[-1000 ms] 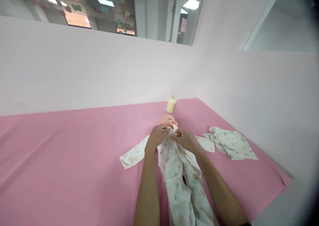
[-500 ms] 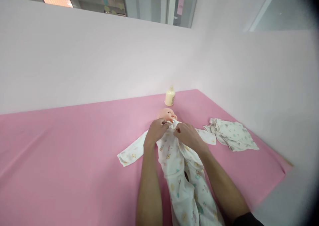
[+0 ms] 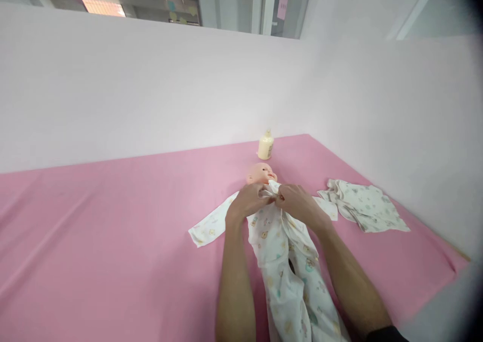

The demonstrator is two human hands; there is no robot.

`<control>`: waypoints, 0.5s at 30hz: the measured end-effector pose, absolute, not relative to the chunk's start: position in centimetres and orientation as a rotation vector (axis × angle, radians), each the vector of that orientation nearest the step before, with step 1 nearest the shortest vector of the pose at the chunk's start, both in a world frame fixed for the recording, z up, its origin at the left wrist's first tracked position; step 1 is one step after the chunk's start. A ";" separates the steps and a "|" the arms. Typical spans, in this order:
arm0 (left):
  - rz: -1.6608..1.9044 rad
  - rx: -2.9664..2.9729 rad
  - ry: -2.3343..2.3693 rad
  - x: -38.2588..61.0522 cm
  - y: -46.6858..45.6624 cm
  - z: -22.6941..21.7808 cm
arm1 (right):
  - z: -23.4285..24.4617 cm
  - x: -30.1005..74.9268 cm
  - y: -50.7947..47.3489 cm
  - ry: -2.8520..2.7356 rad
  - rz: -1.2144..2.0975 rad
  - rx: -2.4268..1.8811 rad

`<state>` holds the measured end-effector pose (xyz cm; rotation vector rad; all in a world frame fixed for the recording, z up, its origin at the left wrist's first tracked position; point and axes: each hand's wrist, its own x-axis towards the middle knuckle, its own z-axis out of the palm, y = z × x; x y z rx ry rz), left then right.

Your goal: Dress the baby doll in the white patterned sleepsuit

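Note:
A baby doll lies on its back on the pink mat, dressed in a white printed sleepsuit. My left hand and my right hand meet at the sleepsuit's collar just below the doll's chin. Both hands pinch the fabric edges together there, fingers closed. The suit's front gapes a little lower down, near the belly. One empty sleeve lies spread out to the left.
A small cream bottle stands behind the doll's head by the white wall. A second folded printed garment lies on the mat to the right. The mat's right edge runs close beside it.
Both hands stay pinched at the collar and have drawn slightly closer together. The camera has shifted, so doll and bottle sit a little further right in the picture.

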<state>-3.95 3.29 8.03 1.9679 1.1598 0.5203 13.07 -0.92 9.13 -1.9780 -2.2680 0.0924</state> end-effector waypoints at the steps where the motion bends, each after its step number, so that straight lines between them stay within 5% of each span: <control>1: 0.498 1.985 1.156 -3.8 3.2 8.0 | 9.3 13.2 -1.0 -2.256 0.105 -1.970; 15: 0.599 2.049 0.852 -3.3 2.8 8.8 | 10.9 14.9 -1.1 -1.941 0.817 -1.739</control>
